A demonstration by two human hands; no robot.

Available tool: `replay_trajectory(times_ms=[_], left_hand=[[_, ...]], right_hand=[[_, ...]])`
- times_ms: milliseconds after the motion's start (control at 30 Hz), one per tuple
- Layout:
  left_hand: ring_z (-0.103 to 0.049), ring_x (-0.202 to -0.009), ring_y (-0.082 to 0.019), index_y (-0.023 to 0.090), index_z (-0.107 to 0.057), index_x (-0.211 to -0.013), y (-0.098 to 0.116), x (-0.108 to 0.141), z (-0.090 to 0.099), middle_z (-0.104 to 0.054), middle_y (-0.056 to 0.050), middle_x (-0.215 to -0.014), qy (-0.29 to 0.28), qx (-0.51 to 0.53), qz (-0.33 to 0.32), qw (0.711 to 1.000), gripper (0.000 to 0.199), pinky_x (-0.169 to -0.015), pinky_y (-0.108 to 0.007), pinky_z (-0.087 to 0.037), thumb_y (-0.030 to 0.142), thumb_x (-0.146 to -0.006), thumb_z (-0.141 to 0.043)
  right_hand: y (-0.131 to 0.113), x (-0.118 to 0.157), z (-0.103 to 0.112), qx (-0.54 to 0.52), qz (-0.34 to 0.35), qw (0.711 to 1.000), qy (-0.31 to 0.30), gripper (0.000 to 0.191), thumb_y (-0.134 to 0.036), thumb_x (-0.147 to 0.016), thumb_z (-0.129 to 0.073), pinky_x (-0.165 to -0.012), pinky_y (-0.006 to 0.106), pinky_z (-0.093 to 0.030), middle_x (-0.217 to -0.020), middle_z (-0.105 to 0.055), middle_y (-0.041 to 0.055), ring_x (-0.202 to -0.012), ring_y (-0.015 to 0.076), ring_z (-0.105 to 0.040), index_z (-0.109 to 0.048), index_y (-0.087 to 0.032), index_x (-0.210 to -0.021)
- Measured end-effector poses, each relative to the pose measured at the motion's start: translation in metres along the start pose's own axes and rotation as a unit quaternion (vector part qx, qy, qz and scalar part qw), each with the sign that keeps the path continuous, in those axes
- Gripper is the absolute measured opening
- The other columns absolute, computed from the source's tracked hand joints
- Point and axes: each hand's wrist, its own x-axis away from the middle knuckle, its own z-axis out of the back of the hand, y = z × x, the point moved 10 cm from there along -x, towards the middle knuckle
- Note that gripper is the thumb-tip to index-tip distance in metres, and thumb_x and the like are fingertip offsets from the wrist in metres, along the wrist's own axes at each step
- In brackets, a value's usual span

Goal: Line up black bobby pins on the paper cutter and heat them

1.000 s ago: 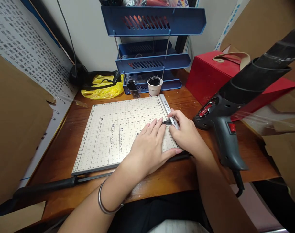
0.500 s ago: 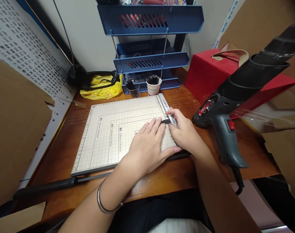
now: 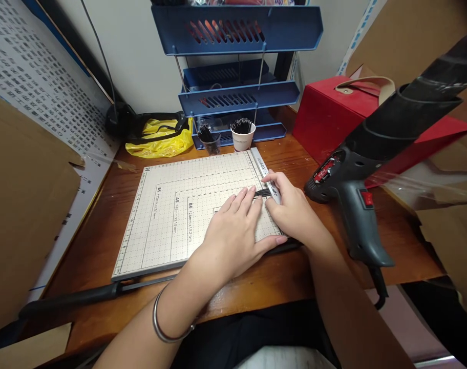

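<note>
We have a small black bundle [image 3: 262,193] lying on the gridded cutting board [image 3: 198,187] by its metal strip [image 3: 260,162], between our two hands. Our left hand [image 3: 232,224] lies flat and unclenched, fingertips at the bundle's left end; our right hand [image 3: 289,202] curls over the strip at the other end, though we cannot tell whether it pinches the bundle. We judge the step in hand to be lining the bundle up at the strip; the next move seems to call for steady pressure and level ends. Behind the board, a clear cup [image 3: 214,148] and a white paper cup [image 3: 242,142] both hold upright black strands. The blue rack's [image 3: 226,48] top tier carries packets, partly cut off.
</note>
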Motion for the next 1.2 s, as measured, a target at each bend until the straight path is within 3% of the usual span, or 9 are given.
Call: replay_trajectory(times_ms=[733,1033,1200], left_hand=[[-0.022,-0.161,-0.031,0.005,-0.034,-0.162,-0.0025,-0.0011,-0.0008,-0.024,-0.018,-0.171,-0.008,0.0,-0.011,1.0,0.095,-0.132,-0.049,-0.024,0.077,-0.1,-0.032],[-0.028,-0.159,-0.033,0.005,-0.04,-0.158,-0.003,-0.0008,0.0017,-0.03,-0.019,-0.17,0.022,0.01,-0.013,1.0,0.093,-0.13,-0.05,-0.029,0.077,-0.099,-0.038],[-0.029,-0.159,-0.033,0.004,-0.03,-0.162,-0.004,-0.0012,0.0018,-0.031,-0.018,-0.169,0.018,0.013,-0.002,1.0,0.098,-0.13,-0.049,-0.029,0.077,-0.098,-0.04]], right_hand=[[-0.0012,-0.0004,-0.0002,-0.004,0.008,1.0,0.004,0.036,-0.015,-0.084,-0.053,-0.106,0.053,-0.048,-0.129,-0.069,0.0149,-0.123,0.0339,-0.064,-0.054,-0.023,-0.119],[-0.0048,-0.0008,0.0005,0.02,0.033,0.999,0.005,0.025,-0.017,-0.087,-0.051,-0.106,0.052,-0.048,-0.125,-0.07,0.0121,-0.123,0.0332,-0.064,-0.057,-0.025,-0.11],[-0.0049,-0.0014,-0.0011,0.02,0.042,0.999,0.006,0.023,-0.017,-0.087,-0.049,-0.104,0.049,-0.048,-0.122,-0.071,0.0125,-0.12,0.032,-0.065,-0.058,-0.024,-0.108]])
